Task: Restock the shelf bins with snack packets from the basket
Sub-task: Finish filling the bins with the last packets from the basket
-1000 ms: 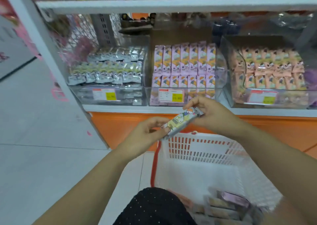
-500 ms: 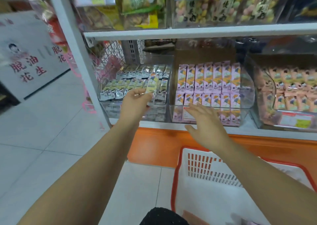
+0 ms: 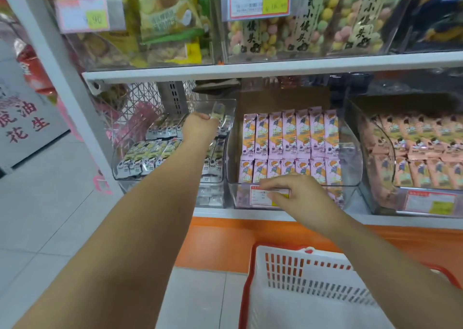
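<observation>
Left hand (image 3: 200, 128): pinches pale foil snack packet (image 3: 217, 110) over matching clear plastic bin (image 3: 117, 163), ten o'clock.
Right hand (image 3: 293, 191): loose, empty, ready for white slotted basket (image 3: 283, 249).

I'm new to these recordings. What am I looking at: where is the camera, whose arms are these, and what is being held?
No machine here: the one picture comes from a camera worn on a person's head, looking forward and down, so the two bare arms are the wearer's own. The left hand reaches into the left clear bin and holds a small snack packet above the grey and yellow packets stacked there. The right hand holds nothing; its fingers hang loosely curled by the front of the middle bin, full of pink packets. A third bin further right holds peach packets. Below stands a white basket with a red rim; its contents do not show.
</observation>
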Demonstrator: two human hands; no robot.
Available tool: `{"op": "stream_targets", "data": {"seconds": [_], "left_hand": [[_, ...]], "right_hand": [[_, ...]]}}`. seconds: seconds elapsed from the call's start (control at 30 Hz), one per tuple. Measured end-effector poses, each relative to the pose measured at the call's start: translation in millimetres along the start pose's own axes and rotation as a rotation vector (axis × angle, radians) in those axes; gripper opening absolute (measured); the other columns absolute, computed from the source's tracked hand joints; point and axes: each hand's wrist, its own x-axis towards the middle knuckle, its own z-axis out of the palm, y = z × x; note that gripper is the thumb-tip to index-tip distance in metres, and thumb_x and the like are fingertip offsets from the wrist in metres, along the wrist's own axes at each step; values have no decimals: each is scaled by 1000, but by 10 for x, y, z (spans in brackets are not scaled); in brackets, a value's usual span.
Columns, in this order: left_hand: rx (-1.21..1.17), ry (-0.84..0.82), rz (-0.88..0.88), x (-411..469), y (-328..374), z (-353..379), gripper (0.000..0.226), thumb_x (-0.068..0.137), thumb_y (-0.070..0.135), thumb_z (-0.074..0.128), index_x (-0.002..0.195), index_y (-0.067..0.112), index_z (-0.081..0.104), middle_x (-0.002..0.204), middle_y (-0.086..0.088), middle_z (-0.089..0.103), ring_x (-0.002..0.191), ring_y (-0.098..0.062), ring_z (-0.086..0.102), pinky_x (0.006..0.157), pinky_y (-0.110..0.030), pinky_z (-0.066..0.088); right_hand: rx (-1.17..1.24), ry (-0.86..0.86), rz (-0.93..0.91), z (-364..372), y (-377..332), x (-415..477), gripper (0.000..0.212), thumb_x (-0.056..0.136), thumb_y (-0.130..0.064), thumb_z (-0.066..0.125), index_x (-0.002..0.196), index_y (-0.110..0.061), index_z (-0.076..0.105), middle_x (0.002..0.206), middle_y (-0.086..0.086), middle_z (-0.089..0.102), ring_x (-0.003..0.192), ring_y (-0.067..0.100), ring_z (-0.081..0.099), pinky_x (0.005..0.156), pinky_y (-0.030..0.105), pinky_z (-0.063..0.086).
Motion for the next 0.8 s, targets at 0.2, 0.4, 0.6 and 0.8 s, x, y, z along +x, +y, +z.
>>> {"op": "stream_targets", "data": {"seconds": [0.2,0.4,0.6,0.8], "left_hand": [[280,-34,54,211,16,292,28,93,28,57,91,1,62,65,-3,51,75,-25,54,60,-28,37],[481,-113,109,326,-37,359,35,98,24,46,115,-2,61,106,-18,64,87,-30,55,71,-32,42],[421,-67,240,145,-85,205,38,98,21,46,132,3,52,133,-21,50,113,-33,55,96,-35,46],[92,108,662,-1101,-461,45,26,88,0,47,101,12,66,112,6,47,95,8,44,81,-4,35]], "right_hand": [[70,-14,8,-3,51,62,24,92,-18,59,108,-31,70,114,-20,65,113,3,54,108,31,36],[76,-14,-7,-18,67,68,23,92,-18,59,107,-31,70,112,-22,64,111,1,53,102,22,36],[101,4,-34,-14,74,42,25,92,-15,59,109,-31,70,110,-24,62,111,-1,52,99,20,39],[41,438,-250,80,208,-202,18,78,-5,61,87,-17,71,86,-12,67,85,11,63,78,21,48]]}}
